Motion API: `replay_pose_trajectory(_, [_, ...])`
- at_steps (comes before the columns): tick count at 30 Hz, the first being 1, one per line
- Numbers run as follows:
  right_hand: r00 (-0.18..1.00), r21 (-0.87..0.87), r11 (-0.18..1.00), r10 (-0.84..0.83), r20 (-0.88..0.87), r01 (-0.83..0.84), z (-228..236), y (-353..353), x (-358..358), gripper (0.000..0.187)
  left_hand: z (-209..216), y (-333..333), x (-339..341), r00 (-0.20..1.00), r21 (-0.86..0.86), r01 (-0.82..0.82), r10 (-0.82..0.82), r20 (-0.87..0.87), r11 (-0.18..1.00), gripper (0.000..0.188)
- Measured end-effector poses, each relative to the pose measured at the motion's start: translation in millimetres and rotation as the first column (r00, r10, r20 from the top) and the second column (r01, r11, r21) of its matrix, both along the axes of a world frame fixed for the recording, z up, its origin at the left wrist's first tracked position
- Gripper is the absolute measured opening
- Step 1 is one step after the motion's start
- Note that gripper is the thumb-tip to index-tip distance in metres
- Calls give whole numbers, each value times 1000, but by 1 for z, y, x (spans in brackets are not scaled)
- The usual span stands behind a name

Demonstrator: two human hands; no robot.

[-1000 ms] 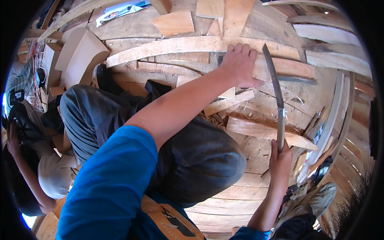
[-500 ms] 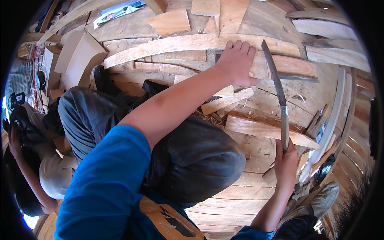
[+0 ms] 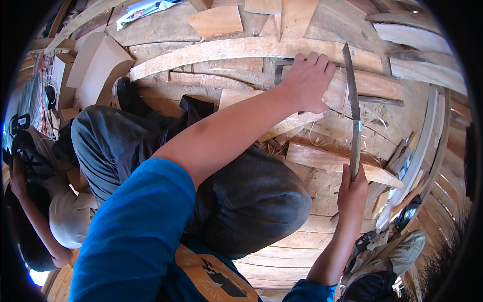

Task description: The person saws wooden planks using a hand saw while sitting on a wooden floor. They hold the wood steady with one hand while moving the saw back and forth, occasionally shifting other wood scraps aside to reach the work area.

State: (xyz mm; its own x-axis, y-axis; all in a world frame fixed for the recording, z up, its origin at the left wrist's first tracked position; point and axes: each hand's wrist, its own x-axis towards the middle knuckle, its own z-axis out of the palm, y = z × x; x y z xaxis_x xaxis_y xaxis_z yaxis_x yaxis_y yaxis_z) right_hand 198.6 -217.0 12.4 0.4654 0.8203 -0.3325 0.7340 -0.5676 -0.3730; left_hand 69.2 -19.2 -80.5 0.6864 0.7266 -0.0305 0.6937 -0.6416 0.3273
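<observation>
Saw [image 3: 351, 85] at right, grasped by the right hand [image 3: 352, 195], reaches over the far board [image 3: 380, 85] where the left hand [image 3: 309, 83] lies spread; cutting seems underway, the next stroke calling for steadiness.

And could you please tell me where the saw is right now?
In the head view, the saw is right of centre, its handle in the right hand and its blade just right of the left hand.

Saw handle [image 3: 356, 146] partly hidden by right hand [image 3: 353, 191]; left hand [image 3: 308, 84] palm-side unseen.
</observation>
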Motion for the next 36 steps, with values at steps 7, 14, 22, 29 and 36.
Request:
replay_pose_trajectory(7, [996, 147, 985, 90, 20, -92, -39, 40, 3, 24, 5, 5, 4, 995, -107, -73, 79, 55, 992, 81])
replay_pose_trajectory(14, [998, 108, 994, 7, 55, -13, -27, 22, -4, 29, 4, 0, 3, 1000, -53, 19, -19, -8, 998, 81])
replay_pose_trajectory(22, [999, 121, 992, 38, 11, -39, -40, 31, -1, 27, 0, 11, 8, 995, -156, -88, 94, 38, 984, 80])
replay_pose_trajectory(29, [999, 146, 989, 29, -23, -26, -23, 7, -3, 20, 3, 8, 8, 997, -120, -68, 65, -29, 990, 80])
replay_pose_trajectory(36, [999, 96, 995, 5, -35, -2, -18, 6, 2, 23, 3, 13, 9, 996, -145, -84, 81, -26, 986, 78])
